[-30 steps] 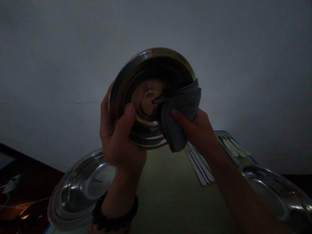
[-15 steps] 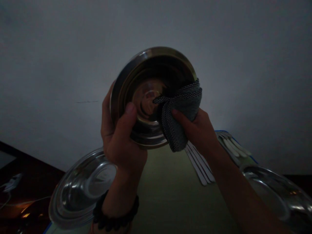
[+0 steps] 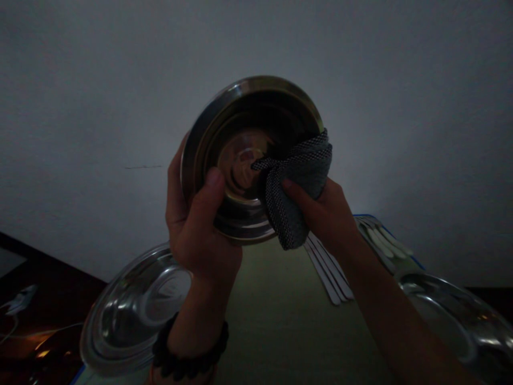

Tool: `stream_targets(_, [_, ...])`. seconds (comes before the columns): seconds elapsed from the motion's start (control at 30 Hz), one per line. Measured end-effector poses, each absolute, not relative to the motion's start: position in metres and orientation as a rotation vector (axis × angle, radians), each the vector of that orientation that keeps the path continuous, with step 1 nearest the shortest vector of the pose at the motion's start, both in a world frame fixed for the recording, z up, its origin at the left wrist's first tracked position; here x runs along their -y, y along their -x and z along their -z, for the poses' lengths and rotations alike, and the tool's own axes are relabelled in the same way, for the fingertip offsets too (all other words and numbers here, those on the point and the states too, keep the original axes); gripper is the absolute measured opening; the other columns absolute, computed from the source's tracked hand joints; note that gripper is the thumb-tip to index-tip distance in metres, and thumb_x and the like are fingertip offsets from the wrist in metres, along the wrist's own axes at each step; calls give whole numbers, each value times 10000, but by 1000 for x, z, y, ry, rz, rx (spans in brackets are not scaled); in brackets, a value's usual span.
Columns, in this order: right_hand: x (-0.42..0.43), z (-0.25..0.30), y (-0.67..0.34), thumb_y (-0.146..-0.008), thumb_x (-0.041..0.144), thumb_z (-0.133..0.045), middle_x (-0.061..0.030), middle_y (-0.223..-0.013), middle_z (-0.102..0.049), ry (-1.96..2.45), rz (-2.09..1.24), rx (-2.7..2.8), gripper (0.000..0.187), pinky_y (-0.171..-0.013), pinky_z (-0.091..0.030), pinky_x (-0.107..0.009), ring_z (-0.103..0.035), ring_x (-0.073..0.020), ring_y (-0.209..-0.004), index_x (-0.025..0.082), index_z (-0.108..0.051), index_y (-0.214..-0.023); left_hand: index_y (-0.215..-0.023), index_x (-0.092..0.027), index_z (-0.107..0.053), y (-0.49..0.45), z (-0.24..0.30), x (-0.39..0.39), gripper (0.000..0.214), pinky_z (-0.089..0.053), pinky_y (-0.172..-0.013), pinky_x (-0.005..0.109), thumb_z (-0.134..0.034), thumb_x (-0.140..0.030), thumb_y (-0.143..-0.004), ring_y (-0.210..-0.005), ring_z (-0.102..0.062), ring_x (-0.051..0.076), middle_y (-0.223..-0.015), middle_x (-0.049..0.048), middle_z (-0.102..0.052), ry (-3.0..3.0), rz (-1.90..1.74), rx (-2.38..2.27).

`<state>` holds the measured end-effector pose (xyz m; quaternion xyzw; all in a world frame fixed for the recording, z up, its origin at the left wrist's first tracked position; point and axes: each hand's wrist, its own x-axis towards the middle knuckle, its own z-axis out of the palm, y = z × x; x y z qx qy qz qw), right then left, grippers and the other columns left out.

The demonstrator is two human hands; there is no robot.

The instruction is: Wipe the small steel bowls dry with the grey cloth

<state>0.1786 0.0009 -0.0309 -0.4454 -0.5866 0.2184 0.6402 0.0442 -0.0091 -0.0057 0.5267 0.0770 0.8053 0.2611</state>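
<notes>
A shiny round metal bowl is held up in front of the wall, its inside tilted toward me. My left hand grips its left side, thumb over the inner rim and fingers behind. Bunched in my right hand is a grey cloth with a black-and-white checked edge. The cloth wraps the bowl's right rim and touches the inside. My right thumb presses on the cloth; the other fingers are hidden behind it.
On the greenish tabletop, a large metal basin stands at the left and another basin at the right. Several flat-handled utensils lie near my right forearm. Behind are several white-handled utensils. A white plug with a cord is at far left.
</notes>
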Motion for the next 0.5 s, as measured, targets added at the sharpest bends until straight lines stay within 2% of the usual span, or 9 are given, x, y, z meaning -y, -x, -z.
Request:
stream_targets(0.17, [-1,31,-178,-746,424,-654,-59,-875,-726,1014,-511,1331,291,-694,-536,-356,-669,-215,-800,168,-669,-882,-1062,-168,-591,-44,5,9,368,-454,-1014,321,-421,18,-794,-1042,-617,126,-1015,-71,-682,-1412,-2174,-163])
stream_targets(0.33, [-1,32,-179,-753,424,-649,-58,-884,-725,997,-504,1343,290,-697,-533,-347,-668,-212,-817,166,-665,-886,-1034,-135,-572,-43,3,9,377,-471,-969,244,-380,73,-785,-982,-627,73,-966,-70,-698,-1365,-2138,-86])
stream_targets(0.5, [-1,32,-178,-752,436,-646,-58,-880,-726,1016,-509,1337,299,-689,-533,-346,-670,-211,-805,167,-665,-880,-1092,-127,-551,-41,6,7,374,-424,-1031,308,-392,61,-810,-1055,-605,99,-1030,-45,-668,-1412,-2125,-108])
